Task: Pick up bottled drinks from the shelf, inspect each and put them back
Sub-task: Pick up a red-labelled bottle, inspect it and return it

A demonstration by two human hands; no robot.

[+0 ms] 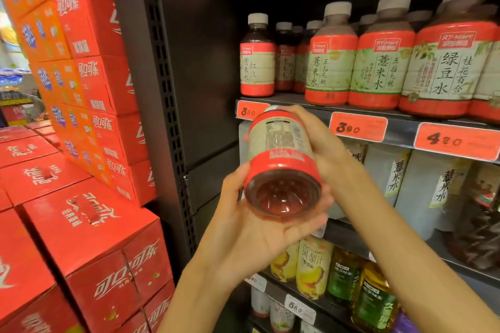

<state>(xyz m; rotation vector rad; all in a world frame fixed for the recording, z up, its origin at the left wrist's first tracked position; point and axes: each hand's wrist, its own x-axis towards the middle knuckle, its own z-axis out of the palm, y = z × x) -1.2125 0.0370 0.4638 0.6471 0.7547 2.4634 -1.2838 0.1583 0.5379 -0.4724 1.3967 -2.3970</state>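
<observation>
Fingers (319,205) of both hands wrapped round the bottle (281,162) mid-frame, tipped base toward me so I can read the back label.

Bottled drinks (381,62) on dark shelf (400,127)

We hold a bottle (281,162) before the shelf's (311,110) front edge, left hand (251,227) beneath, right hand (322,143) behind. Stacked boxes (89,238) stand left.
</observation>
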